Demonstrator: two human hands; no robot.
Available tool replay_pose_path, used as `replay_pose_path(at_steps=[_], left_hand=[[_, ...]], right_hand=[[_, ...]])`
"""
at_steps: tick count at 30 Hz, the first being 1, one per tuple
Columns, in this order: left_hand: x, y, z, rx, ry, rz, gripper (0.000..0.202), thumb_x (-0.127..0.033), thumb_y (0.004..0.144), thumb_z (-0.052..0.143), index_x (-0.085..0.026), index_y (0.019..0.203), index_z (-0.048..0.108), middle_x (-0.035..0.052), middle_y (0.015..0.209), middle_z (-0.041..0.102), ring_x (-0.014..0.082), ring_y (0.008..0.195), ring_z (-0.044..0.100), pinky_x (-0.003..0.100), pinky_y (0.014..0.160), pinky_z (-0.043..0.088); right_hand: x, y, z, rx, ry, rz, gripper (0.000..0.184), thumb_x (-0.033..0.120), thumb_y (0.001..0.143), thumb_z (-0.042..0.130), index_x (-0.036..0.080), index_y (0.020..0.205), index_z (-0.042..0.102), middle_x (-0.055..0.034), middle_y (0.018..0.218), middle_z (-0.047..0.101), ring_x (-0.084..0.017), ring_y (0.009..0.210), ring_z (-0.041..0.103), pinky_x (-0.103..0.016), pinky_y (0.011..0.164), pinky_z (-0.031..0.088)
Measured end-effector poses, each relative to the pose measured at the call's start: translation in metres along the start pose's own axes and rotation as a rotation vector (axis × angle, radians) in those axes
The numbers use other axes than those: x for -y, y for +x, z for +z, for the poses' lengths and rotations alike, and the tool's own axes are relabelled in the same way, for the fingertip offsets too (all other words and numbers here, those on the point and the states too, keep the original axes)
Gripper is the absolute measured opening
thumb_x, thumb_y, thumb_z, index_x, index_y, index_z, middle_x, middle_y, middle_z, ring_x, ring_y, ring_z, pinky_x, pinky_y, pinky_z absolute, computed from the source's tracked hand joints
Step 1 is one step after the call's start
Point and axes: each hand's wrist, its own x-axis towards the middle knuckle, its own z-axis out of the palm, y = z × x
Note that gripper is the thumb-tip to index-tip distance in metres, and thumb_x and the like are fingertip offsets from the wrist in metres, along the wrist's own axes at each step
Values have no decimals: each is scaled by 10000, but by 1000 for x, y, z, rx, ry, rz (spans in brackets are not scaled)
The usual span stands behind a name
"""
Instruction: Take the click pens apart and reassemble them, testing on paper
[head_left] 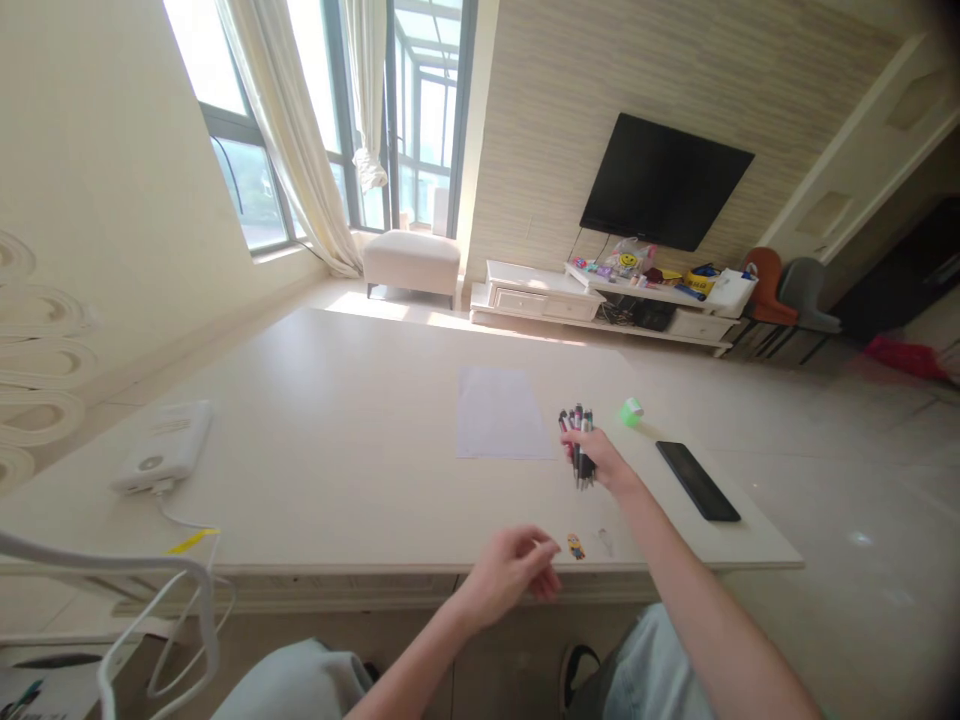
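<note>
My right hand [604, 455] is wrapped round a bundle of several pens [578, 467], held upright over the white table [345, 440]. Just left of the bundle lies a blank sheet of white paper [501, 415]. My left hand [517, 570] is at the table's near edge with loosely bent fingers, the thumb apart from them and nothing visible in its grasp. Close to its fingertips is a small yellow and blue cartoon sticker [575, 546]. Beside that sticker sits a small pale, see-through piece [604, 542], too faint to name.
A small green and white item [631, 412] and a flat black rectangular object [697, 482] lie on the right side. At the far left are a white power bank [169, 445] and its white cable [180, 520]. Beyond stand a bench [412, 262] and a low cabinet [544, 295].
</note>
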Motion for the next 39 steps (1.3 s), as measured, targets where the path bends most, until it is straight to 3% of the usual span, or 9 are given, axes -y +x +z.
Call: replay_pose_path(at_steps=[2,4,9,14,19,25,31,35,39], left_hand=[[-13,11,-10,-284,-234,89,348,-412,762,635,-149,989,610,70,771,668,169,723,637,279,678,495],[-20,19,-17,-429,-467,110,448,-390,713,705,-194,1090,561,84,948,659,174,852,637,284,762,486],[-19,32,-20,-355,-786,44,393,-355,747,678,-193,1091,576,79,1020,651,174,851,638,265,770,487],[-15,44,-25,-333,-911,-11,231,-207,751,633,-129,968,630,77,915,672,181,859,643,283,852,482],[-16,52,-28,-278,-954,70,310,-241,764,590,-127,1051,614,101,990,665,240,964,632,377,917,472],[-10,54,-33,-337,-927,90,316,-236,781,579,-159,1085,608,79,1027,661,218,967,633,346,900,486],[-21,46,-51,-574,-842,37,35,-151,784,599,-132,773,572,2,647,587,81,570,587,191,622,516],[-46,38,-86,-774,-350,55,130,-209,824,554,-142,720,514,-10,602,524,65,513,525,196,564,496],[-77,26,-151,-940,-20,-6,155,-239,769,620,-140,731,507,-12,577,516,81,511,519,210,549,470]], right_hand=[[4,-29,19,180,273,-80,154,283,683,588,169,748,507,-15,634,554,-129,562,548,-262,557,484],[8,-55,42,359,475,-115,188,294,675,605,172,769,497,-1,618,532,-133,551,537,-271,541,476],[5,-85,93,240,180,-262,564,170,624,592,175,1168,444,-92,1032,609,-202,899,597,-329,784,491],[1,-80,112,176,-259,-383,700,193,703,515,148,1366,297,-154,1316,448,-253,1226,407,-397,1002,354],[2,-74,115,76,-463,-436,767,284,677,589,154,1379,308,-168,1369,351,-318,1273,293,-472,1046,258],[3,-76,112,184,-348,-510,876,245,606,602,126,1404,262,-166,1424,290,-310,1330,212,-467,1094,157],[8,-78,94,269,199,-390,758,334,694,565,153,1375,289,-153,1371,391,-236,1256,387,-387,1002,368],[1,-69,73,130,425,-295,525,356,732,555,142,1204,471,-145,1148,566,-219,1019,570,-374,880,459],[-7,-62,56,54,393,-320,369,340,733,565,155,1053,574,-124,1049,620,-226,951,589,-378,827,480]])
